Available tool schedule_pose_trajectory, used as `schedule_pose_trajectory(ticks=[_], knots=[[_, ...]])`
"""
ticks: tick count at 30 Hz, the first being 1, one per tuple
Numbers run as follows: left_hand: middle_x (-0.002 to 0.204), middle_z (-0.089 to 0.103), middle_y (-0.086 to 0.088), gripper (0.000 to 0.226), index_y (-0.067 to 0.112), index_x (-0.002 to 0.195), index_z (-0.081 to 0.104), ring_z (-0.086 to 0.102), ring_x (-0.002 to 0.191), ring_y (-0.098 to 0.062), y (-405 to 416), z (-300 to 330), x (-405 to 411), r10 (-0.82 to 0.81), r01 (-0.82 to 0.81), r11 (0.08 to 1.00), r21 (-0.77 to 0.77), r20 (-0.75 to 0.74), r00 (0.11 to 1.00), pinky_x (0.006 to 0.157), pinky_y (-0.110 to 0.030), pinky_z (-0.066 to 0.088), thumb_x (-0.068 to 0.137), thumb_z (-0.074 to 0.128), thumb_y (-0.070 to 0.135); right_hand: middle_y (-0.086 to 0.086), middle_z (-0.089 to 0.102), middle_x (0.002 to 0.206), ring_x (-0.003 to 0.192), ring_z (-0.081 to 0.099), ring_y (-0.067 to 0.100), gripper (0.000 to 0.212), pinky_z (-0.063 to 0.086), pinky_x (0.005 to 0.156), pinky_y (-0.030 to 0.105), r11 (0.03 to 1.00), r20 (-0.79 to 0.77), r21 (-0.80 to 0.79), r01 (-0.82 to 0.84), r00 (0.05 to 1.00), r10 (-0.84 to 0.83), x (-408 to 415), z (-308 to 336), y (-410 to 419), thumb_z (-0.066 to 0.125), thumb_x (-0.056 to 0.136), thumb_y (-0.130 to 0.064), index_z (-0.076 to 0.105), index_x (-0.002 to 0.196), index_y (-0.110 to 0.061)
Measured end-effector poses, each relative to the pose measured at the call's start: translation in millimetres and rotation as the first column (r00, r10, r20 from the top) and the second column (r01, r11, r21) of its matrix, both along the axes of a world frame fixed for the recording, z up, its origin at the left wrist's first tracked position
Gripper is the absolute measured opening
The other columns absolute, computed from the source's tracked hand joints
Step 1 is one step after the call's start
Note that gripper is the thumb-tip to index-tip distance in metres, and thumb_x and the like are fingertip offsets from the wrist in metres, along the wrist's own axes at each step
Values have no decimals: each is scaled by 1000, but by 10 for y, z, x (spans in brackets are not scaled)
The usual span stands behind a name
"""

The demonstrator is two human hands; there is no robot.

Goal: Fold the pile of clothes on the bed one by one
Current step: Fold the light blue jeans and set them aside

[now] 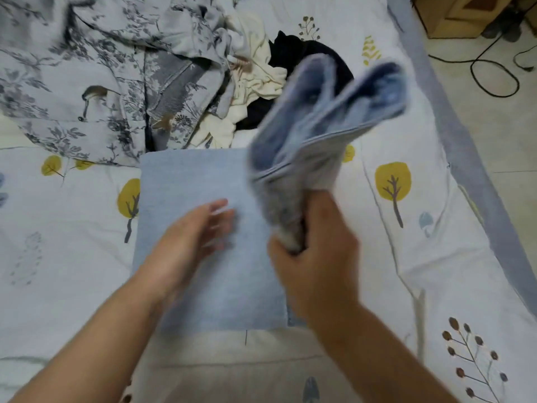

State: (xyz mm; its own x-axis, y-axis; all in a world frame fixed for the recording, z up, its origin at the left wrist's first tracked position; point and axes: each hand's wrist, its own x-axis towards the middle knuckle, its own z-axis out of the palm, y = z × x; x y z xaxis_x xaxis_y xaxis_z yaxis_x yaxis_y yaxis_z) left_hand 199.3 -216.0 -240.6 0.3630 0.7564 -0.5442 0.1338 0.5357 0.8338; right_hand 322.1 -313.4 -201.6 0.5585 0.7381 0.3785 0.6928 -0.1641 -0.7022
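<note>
A light blue garment [203,199] lies flat on the bed in front of me, folded into a rectangle. My right hand [316,257] grips a bunched end of the same blue cloth [319,117] and holds it up above the right side of the rectangle, blurred by motion. My left hand [197,231] hovers over or rests on the flat part with fingers spread and straight; its fingertips are blurred. Beyond the garment sits a pile of clothes: a cream piece [255,82] and a black piece [293,50].
A crumpled grey floral cover [101,77] fills the far left of the bed. The bed sheet [436,242] is white with yellow trees. The bed's right edge [470,158] borders a tiled floor with black cables [494,71] and a cardboard box [453,16].
</note>
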Motion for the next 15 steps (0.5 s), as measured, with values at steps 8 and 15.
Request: schedule_pose_trajectory(ticks=[8, 15], knots=[[115, 65, -21, 45, 6, 112, 65, 70, 88, -29, 583, 65, -724, -27, 32, 967, -251, 22, 999, 68, -42, 59, 75, 66, 33, -2, 53, 73, 64, 54, 17, 21, 35, 43, 26, 895, 284, -325, -305, 871, 400, -931, -626, 99, 61, 59, -17, 59, 80, -19], [119, 61, -7, 58, 13, 129, 48, 58, 106, -27, 688, -246, -827, 48, 143, 937, 318, -524, 850, 95, -38, 45, 77, 71, 2, 11, 63, 101, 94, 56, 26, 33, 44, 85, 35, 920, 46, -263, -291, 949, 313, -735, -652, 108, 48, 75, -25, 62, 102, -12]])
